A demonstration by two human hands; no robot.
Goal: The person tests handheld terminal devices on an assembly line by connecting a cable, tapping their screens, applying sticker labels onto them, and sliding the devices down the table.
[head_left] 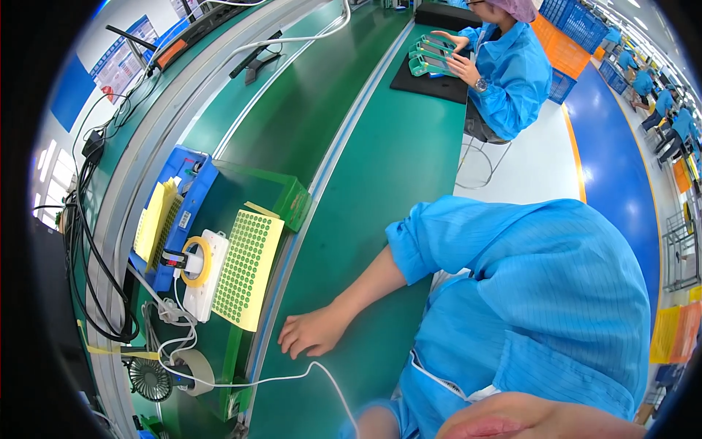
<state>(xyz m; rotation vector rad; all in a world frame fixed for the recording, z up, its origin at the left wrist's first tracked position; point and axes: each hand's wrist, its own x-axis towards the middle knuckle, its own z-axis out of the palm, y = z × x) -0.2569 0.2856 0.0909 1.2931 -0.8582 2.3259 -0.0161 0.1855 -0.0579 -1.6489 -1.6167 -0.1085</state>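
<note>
My right hand [316,333] rests palm down on the green work surface [395,183], fingers slightly spread and nothing in them. Of my left arm only a bit of sleeve and skin [377,424] shows at the lower edge; that hand is out of view. A white cable [281,378] runs just below my right hand. Nearest across the metal rail lies a yellow sheet of green round stickers [248,271]. It leans beside a white power strip [199,296] with a yellow tape roll [208,263] and a plug on it.
A blue bin [191,197] holds more yellow sheets. A small black fan [150,378] stands beside a beige tape roll [196,366]. Further up, a co-worker [504,73] in blue holds green-framed panels [433,55] over a black mat [417,84]. Black cables [80,219] hang at left.
</note>
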